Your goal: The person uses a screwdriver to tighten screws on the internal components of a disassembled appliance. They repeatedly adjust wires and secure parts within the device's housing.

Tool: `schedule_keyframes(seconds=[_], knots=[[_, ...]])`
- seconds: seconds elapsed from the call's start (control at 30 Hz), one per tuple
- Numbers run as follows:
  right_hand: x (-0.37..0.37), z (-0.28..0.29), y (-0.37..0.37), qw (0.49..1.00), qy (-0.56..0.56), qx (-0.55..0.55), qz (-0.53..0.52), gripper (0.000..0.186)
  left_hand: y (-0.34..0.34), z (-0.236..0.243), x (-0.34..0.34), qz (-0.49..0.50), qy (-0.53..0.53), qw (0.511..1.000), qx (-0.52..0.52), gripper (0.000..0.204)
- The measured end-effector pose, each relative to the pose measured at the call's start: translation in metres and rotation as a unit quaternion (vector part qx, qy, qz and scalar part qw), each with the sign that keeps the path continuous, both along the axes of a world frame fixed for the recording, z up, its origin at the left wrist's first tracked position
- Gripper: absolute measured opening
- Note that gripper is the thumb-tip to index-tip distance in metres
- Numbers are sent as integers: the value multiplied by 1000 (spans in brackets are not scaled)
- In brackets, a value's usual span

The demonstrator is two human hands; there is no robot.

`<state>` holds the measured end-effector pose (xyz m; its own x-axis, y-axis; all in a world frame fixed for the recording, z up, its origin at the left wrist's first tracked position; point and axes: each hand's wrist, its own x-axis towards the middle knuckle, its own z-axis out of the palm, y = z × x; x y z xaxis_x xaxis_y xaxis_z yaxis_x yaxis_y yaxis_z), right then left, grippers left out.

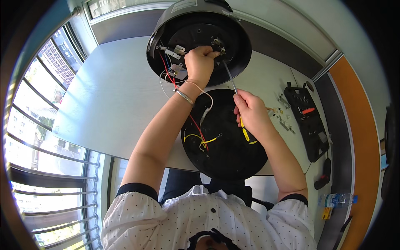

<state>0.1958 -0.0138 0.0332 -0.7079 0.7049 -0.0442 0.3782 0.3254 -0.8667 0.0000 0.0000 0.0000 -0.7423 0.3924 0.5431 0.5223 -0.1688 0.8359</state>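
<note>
A black, round appliance housing (193,33) lies tipped with its open underside toward me, metal fittings and wires showing inside. My left hand (201,63) reaches in, thumb and fingers closed together at a small metal fitting (222,51); what they pinch is too small to make out. In my right hand (251,111) is a screwdriver (231,78) with a yellow-and-black handle. Its shaft slants up into the housing, the tip close to my left fingertips. Red and white wires (171,76) hang out past my left wrist.
Below the housing lies a round black disc (227,137), with yellow wires (202,138) over its left part. Small metal parts (284,121) are scattered to the right, beside an open black tool case (308,121). A plastic bottle (337,200) lies farther right. Barred windows are at left.
</note>
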Motion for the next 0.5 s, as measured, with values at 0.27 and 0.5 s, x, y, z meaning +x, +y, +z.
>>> schedule_keyframes(seconds=[0.27,0.5], knots=[[-1,-4,0,1000,23,-3,6,30,-5,0,4,-8,-23,1000,-17,15],[-2,-4,-2,1000,26,-14,-7,28,-5,-1,4,-10,-17,1000,-6,14]])
